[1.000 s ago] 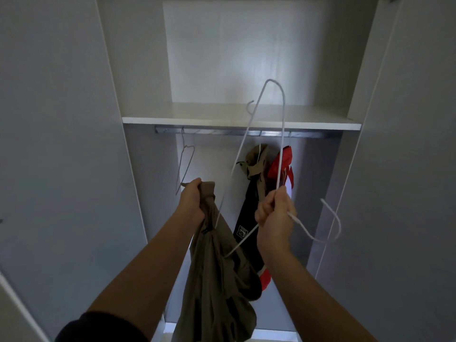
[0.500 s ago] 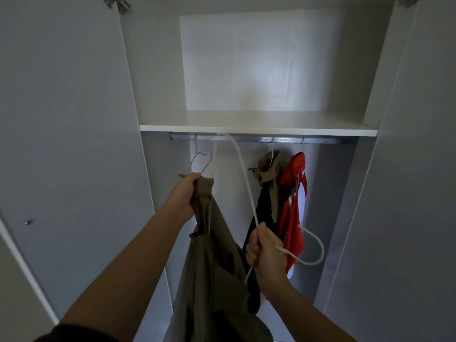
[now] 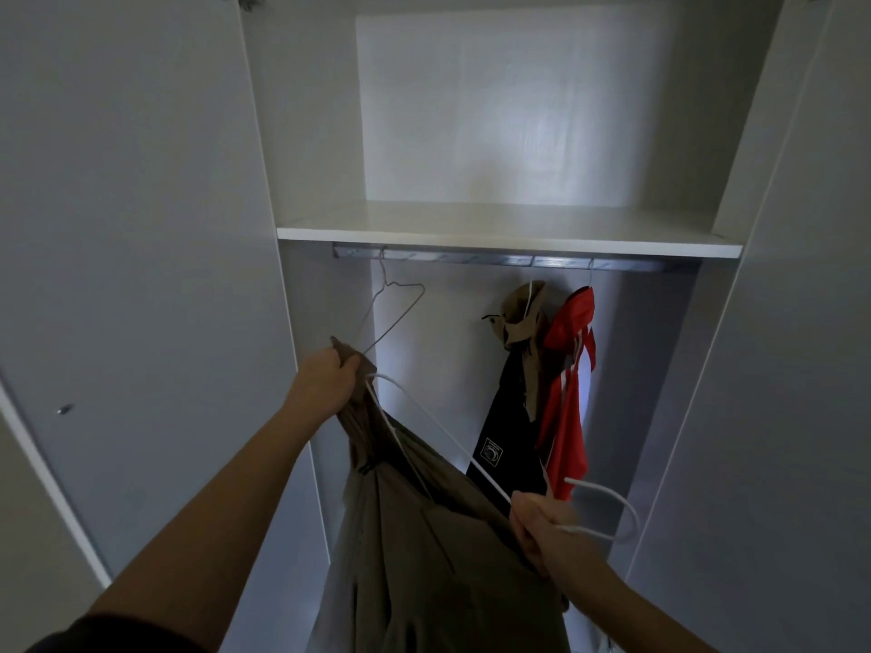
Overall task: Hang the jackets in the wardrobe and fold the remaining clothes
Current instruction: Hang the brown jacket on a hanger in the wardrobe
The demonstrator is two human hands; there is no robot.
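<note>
Wardrobe [image 3: 509,240] stood open, rail [image 3: 471,257] free between bare hanger [image 3: 391,313] at 10 o'clock and hung jackets [image 3: 565,369] at 2. Left grip [image 3: 325,381] clenched khaki jacket [image 3: 424,534]; right grip [image 3: 542,530] pinched white hanger [image 3: 634,516] at 5.

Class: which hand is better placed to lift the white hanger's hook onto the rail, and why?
Right. The right hand grips the white hanger beside its hook; the left hand holds the khaki jacket.
</note>
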